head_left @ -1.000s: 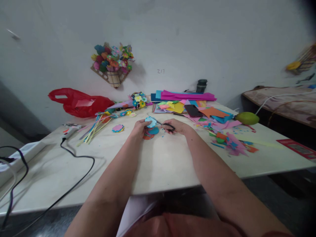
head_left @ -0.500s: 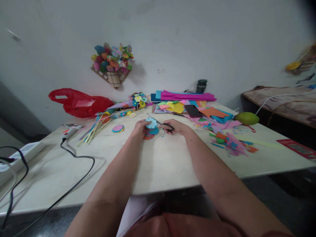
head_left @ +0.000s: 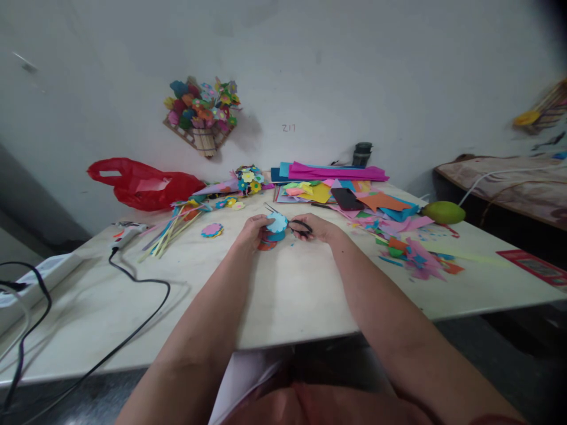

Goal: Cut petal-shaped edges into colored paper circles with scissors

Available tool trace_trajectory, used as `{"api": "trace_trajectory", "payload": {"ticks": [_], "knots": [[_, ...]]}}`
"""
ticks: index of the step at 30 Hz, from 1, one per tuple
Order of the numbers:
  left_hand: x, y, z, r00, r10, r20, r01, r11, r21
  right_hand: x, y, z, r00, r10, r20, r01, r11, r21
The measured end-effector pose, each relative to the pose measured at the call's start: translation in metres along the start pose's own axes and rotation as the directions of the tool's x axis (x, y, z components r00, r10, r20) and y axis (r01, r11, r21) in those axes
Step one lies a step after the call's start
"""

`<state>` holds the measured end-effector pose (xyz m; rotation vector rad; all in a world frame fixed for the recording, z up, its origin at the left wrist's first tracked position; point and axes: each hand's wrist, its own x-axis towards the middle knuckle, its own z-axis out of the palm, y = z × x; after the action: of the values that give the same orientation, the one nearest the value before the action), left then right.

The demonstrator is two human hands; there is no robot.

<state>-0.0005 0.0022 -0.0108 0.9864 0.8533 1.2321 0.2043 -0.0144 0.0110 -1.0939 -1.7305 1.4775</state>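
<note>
Pinched in my left hand [head_left: 256, 230] is a light blue paper piece [head_left: 277, 222] with a scalloped edge. My right hand [head_left: 309, 227] grips black-handled scissors [head_left: 303, 226]; their blades point away to the left, beside and partly behind the paper. Just below my left fingers are a darker blue round piece [head_left: 273, 236] and an orange-red round piece [head_left: 267, 245]; whether my hand holds them too I cannot tell. Tiny blue snippets lie on the table near the scissors. A stack of scalloped paper flowers [head_left: 212, 230], pink on top, lies left of my left hand.
A glue gun [head_left: 128, 235] with its black cable, and a white power strip [head_left: 39, 286], are at left. Paper strips [head_left: 172, 233] lie near a red plastic bag [head_left: 146, 183]. Coloured scraps [head_left: 416, 257], a phone [head_left: 346, 199] and a green fruit [head_left: 443, 212] are at right.
The light blue piece has shifted slightly right and turned, showing more of its face. The scissor blades now look a little more apart. Both arms have stayed almost in place.
</note>
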Motion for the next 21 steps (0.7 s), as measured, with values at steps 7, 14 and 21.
{"api": "trace_trajectory", "payload": {"ticks": [7, 14, 21], "knots": [[-0.0013, 0.0012, 0.0039, 0.999, -0.038, -0.017, 0.038, 0.999, 0.003, -0.0009, -0.0017, 0.002, 1.0, -0.001, -0.016, 0.001, 1.0, 0.0], [-0.0035, 0.0019, 0.0082, 0.999, -0.033, -0.016, 0.033, 0.999, 0.015, -0.0014, -0.0022, 0.0027, 0.999, -0.009, -0.045, 0.009, 1.0, 0.004], [-0.0009, -0.001, 0.0089, 1.0, -0.023, -0.017, 0.023, 0.999, 0.043, -0.0005, -0.0012, 0.002, 0.998, -0.015, -0.066, 0.015, 1.0, 0.013]]}}
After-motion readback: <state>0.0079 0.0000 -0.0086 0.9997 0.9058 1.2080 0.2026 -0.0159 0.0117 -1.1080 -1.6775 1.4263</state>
